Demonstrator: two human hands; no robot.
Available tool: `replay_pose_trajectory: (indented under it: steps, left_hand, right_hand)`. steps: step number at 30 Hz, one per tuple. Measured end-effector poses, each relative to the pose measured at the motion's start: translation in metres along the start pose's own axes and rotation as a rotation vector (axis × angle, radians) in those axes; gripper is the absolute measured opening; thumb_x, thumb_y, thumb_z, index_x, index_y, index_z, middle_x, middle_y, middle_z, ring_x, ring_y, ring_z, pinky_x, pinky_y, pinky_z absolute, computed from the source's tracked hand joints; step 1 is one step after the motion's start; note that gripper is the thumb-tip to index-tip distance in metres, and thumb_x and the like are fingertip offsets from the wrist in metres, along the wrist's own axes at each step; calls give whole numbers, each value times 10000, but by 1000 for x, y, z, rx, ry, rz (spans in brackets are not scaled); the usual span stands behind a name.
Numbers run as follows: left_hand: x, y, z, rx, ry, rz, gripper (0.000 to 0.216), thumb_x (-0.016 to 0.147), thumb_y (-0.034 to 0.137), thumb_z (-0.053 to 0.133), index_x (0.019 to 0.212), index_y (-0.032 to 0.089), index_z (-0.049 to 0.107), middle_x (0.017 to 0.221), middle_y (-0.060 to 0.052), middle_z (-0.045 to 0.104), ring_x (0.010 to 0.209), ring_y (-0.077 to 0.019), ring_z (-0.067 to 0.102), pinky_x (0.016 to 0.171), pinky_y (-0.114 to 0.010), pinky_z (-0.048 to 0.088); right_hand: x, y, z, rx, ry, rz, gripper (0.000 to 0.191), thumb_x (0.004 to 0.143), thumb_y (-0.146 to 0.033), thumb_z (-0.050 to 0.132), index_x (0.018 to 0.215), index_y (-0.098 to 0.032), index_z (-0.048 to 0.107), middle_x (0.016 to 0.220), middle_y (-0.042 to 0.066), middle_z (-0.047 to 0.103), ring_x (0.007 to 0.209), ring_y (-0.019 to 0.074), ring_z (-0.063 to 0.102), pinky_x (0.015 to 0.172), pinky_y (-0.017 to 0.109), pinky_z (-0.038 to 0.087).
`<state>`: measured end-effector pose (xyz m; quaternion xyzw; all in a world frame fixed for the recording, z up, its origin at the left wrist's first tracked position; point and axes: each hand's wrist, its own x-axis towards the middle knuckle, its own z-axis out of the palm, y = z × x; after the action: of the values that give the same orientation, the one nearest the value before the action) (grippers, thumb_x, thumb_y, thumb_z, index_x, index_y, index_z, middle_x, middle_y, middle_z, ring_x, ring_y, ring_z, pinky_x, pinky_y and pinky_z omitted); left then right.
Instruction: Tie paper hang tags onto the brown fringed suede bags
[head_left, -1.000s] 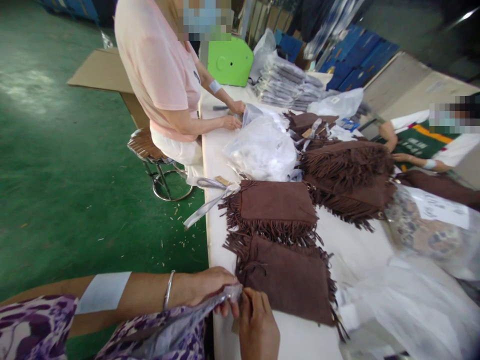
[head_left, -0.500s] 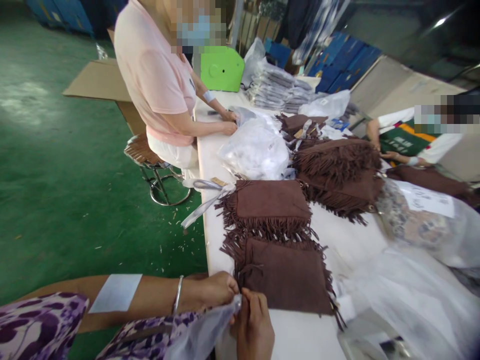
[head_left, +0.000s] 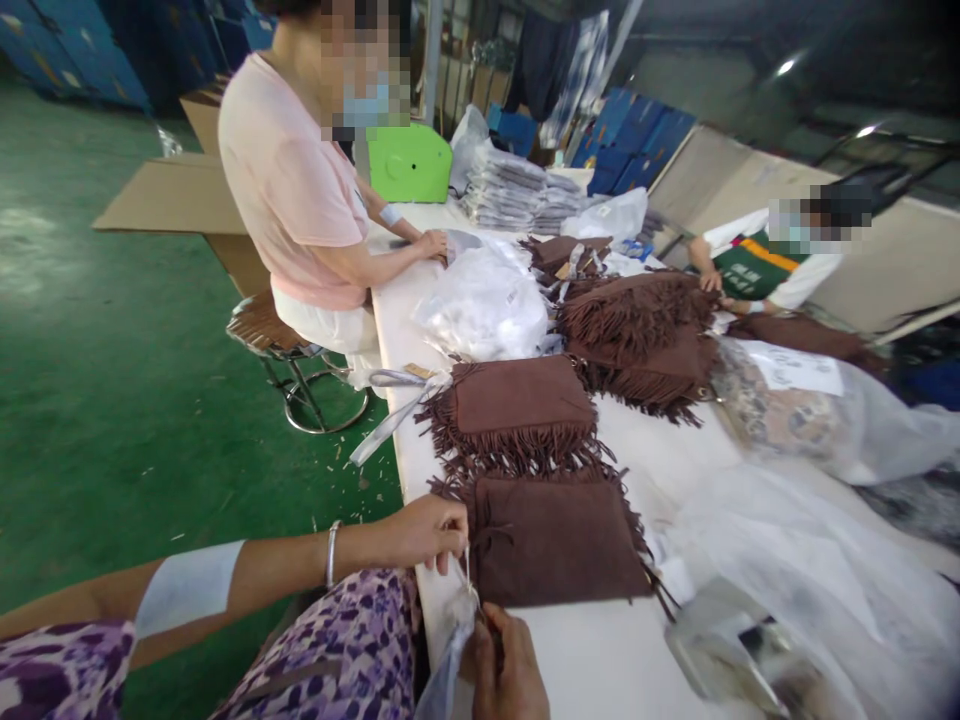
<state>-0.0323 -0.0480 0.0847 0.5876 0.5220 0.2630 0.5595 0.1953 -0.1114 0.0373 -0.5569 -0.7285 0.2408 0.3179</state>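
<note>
My left hand is closed in a pinch on a thin pale string that runs down to a clear plastic bag at the table's near edge. My right hand, low in the view, is closed on the top of that same bag. Just beyond my hands lies a brown fringed suede bag flat on the white table. A second brown fringed bag lies behind it, with a pale ribbon hanging over the table's left edge.
A seated person in a pink top handles white plastic bags farther along the table. Another person sits at the right. More fringed bags, clear wrapping, stacked packs and a green box fill the table.
My left hand has lifted away from the right hand, drawing a thin string up out of the plastic bag. The view has tilted up and shifted.
</note>
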Motion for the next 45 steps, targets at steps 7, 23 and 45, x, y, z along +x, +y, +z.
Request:
replay_pose_trajectory:
  steps: [7, 23, 45]
  left_hand:
    - [-4, 16, 7, -216, 1, 0, 149, 823, 272, 477, 838, 156, 569, 705, -12, 651, 565, -127, 617, 496, -197, 447]
    - [15, 18, 24, -385, 38, 53, 248, 862, 393, 529, 854, 145, 540, 716, -18, 642, 496, -95, 590, 450, -178, 423]
    - [6, -13, 48, -444, 57, -116, 189, 694, 320, 634, 777, 152, 604, 579, -15, 632, 517, -169, 598, 487, -261, 475]
  right_hand:
    - [41, -35, -11, 27, -89, -57, 279, 964, -327, 400, 1021, -221, 652, 917, 52, 677, 843, 171, 664, 744, 256, 506]
    - [48, -30, -8, 279, -193, 161, 280, 923, -414, 447, 925, -214, 643, 886, 32, 683, 795, 175, 632, 721, 252, 465]
    - [33, -27, -8, 216, -124, 392, 350, 863, -524, 457, 890, -229, 643, 852, 30, 697, 788, 212, 629, 727, 294, 445]
